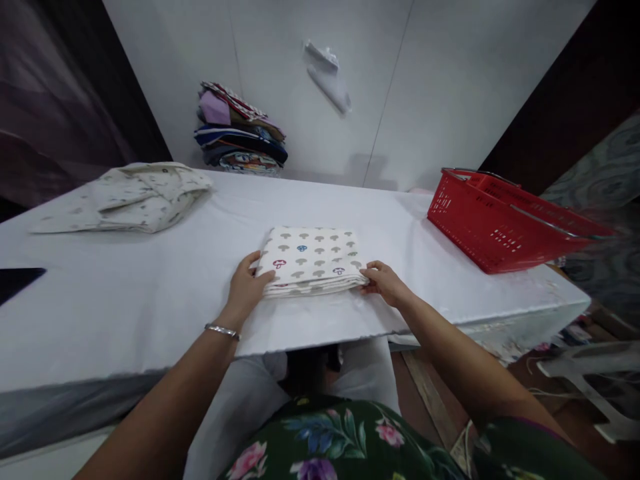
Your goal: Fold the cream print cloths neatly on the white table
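Observation:
A folded white cloth with a mushroom print point(311, 259) lies on the white table point(150, 293) near its front edge. My left hand point(247, 283) grips the cloth's near left corner, fingers curled around the edge. My right hand point(383, 280) pinches the cloth's near right corner. A silver bangle sits on my left wrist.
A red plastic basket point(500, 220) stands at the table's right end. A loosely folded white printed garment point(135, 197) lies at the back left. A stack of folded coloured clothes point(240, 130) sits against the white wall. A dark flat object point(17, 279) is at the left edge.

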`<state>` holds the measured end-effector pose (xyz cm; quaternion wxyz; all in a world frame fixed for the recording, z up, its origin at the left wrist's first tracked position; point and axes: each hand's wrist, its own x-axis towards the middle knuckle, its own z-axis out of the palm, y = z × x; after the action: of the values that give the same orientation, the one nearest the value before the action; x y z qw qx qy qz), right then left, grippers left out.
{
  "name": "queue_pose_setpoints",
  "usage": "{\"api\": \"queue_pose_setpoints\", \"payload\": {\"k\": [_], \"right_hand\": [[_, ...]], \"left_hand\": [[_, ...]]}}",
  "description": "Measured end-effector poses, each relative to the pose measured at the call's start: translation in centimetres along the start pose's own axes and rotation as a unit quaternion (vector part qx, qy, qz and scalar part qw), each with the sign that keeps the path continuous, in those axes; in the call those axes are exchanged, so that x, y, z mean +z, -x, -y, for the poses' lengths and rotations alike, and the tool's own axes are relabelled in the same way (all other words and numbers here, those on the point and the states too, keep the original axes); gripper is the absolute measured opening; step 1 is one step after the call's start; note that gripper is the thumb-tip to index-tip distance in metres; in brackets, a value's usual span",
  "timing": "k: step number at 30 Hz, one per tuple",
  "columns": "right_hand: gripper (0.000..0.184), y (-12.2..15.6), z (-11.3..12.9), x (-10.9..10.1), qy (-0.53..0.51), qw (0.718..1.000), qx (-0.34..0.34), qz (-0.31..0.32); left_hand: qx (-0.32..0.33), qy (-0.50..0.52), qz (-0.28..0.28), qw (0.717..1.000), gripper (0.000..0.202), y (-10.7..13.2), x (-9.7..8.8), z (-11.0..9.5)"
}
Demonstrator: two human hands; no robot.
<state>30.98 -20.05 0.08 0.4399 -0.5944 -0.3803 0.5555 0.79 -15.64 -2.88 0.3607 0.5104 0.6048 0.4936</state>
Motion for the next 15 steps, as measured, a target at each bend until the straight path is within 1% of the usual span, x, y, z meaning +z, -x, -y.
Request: {"api": "queue_pose_setpoints", "payload": {"k": [1,2,4,6,8,10,12,15], "right_hand": [[0.032,0.1,0.0,0.1,0.01,1.0,-0.005,-0.009],[0.04,0.3,-0.1,0.2,0.02,1.0,0.002,-0.005],[0.054,0.6,-0.3,0.3,0.037,0.999,0.031,0.022],[0.062,0.8,-0.5,0.4,0.052,0.997,0.05,0.038],[0.067,0.7,-0.7,0.3,0.063,0.996,0.055,0.04],[0.071,0.5,-0.6,0.1,0.071,0.994,0.064,0.052],[0.079,0.2,-0.6,0.0,0.08,0.992,0.072,0.064],[0.091,-0.2,-0.5,0.4,0.103,0.99,0.082,0.054]], "left_hand": [[-0.003,0.006,-0.004,1.0,0.066,-0.2,-0.1,0.0],[-0.003,0.003,-0.009,1.0,0.066,-0.4,-0.2,0.0],[0.004,-0.03,-0.018,0.999,0.064,-0.7,-0.4,0.3],[0.015,-0.08,-0.017,0.997,0.062,-0.8,-0.4,0.6],[0.017,-0.119,-0.006,0.993,0.061,-0.8,-0.5,0.8],[0.002,-0.129,0.003,0.992,0.062,-0.8,-0.6,0.7],[-0.027,-0.116,0.012,0.993,0.065,-0.9,-0.8,0.3],[-0.076,-0.092,0.032,0.992,0.076,-1.4,-0.9,-0.5]]}}
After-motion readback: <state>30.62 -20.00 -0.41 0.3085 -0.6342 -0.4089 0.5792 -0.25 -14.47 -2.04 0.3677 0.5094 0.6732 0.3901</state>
